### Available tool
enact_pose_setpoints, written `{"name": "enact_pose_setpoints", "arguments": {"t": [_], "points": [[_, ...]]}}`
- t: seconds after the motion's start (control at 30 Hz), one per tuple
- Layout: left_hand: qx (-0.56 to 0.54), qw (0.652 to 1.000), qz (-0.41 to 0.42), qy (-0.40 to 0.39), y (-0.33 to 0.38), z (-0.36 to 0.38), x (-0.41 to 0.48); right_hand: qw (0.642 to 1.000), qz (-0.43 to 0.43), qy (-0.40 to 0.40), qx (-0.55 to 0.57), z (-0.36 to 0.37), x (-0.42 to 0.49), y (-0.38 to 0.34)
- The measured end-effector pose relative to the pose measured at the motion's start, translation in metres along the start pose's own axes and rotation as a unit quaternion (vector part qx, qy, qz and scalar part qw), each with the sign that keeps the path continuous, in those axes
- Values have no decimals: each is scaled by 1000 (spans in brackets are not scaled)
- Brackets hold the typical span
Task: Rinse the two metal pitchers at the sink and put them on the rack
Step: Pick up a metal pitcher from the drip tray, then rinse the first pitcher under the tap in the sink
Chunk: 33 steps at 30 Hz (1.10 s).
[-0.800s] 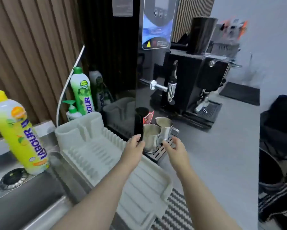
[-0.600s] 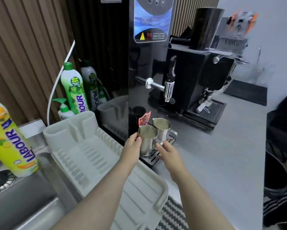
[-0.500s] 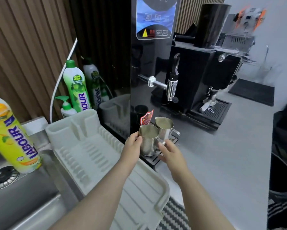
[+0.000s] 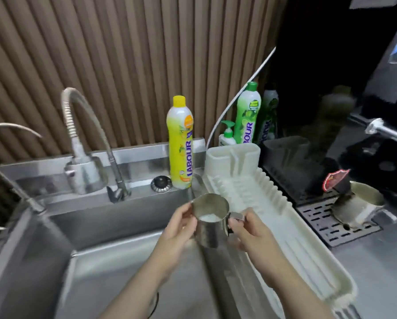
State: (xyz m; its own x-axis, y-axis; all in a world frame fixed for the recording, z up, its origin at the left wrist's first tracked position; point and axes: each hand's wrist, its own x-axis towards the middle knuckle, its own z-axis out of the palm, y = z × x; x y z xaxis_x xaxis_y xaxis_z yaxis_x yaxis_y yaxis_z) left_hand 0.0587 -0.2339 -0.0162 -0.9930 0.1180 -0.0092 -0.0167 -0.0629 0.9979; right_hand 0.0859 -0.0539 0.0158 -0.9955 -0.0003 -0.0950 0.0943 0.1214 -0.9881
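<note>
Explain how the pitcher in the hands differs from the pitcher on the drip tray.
The held pitcher is lifted, left hand round its body, right hand at its handle; the second pitcher stands untouched on the drip tray. The held pitcher shows white liquid inside; the second pitcher's inside is too blurred to judge. Both are upright and metal.

A café kitchen: a stainless steel sink (image 4: 114,217) is sitting near a glossy black hot-water machine (image 4: 319,88), a yellow plastic dish-soap bottle (image 4: 181,143) standing on its ledge.

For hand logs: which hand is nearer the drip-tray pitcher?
Right. The right hand, gripping the held pitcher, sits left of the tray pitcher; the left hand is farther left.
</note>
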Motion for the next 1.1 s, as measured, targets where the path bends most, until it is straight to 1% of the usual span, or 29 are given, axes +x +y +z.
{"name": "enact_pose_setpoints", "arguments": {"t": [0.07,0.17,0.3,0.43,0.53,0.63,0.7,0.73,0.8,0.83,0.87,0.9,0.93,0.97,1.0,1.03,1.1], "points": [[13,999,10,45,0,-43,-19,998,-28,-41,-31,43,6,-2],[25,995,21,93,5,-93,-45,992,-38,-111,-43,99,10,-5],[37,992,33,117,14,-147,-66,990,-37,-139,-10,151,13,-9],[7,987,1,164,18,-183,-47,990,-40,-136,-5,175,12,-12],[67,977,-53,197,12,-199,2,992,-42,-120,3,184,13,-13],[116,963,-130,205,0,-205,56,995,-39,-91,-3,188,13,-14],[161,958,-125,202,-9,-203,84,997,-37,-68,-18,188,13,-15],[205,950,-117,206,-12,-201,94,997,-36,-59,-23,187,12,-15],[302,919,-107,231,-15,-201,105,998,-34,-49,-25,187,12,-15],[310,912,-107,244,-18,-200,109,998,-32,-41,-27,186,11,-13],[287,914,-112,265,-21,-205,112,998,-33,-41,-28,187,12,-13],[211,927,-121,286,-24,-209,113,998,-33,-39,-28,187,11,-12],[97,936,-143,306,-25,-213,114,998,-33,-35,-30,188,11,-10],[-18,934,-170,314,-28,-218,116,999,-33,-31,-31,189,11,-9],[-119,925,-195,304,-32,-225,119,999,-32,-27,-32,191,10,-9],[-178,915,-212,293,-37,-231,123,999,-31,-22,-33,192,10,-9],[-210,909,-232,274,-46,-238,128,999,-33,-13,-32,194,10,-8]]}}
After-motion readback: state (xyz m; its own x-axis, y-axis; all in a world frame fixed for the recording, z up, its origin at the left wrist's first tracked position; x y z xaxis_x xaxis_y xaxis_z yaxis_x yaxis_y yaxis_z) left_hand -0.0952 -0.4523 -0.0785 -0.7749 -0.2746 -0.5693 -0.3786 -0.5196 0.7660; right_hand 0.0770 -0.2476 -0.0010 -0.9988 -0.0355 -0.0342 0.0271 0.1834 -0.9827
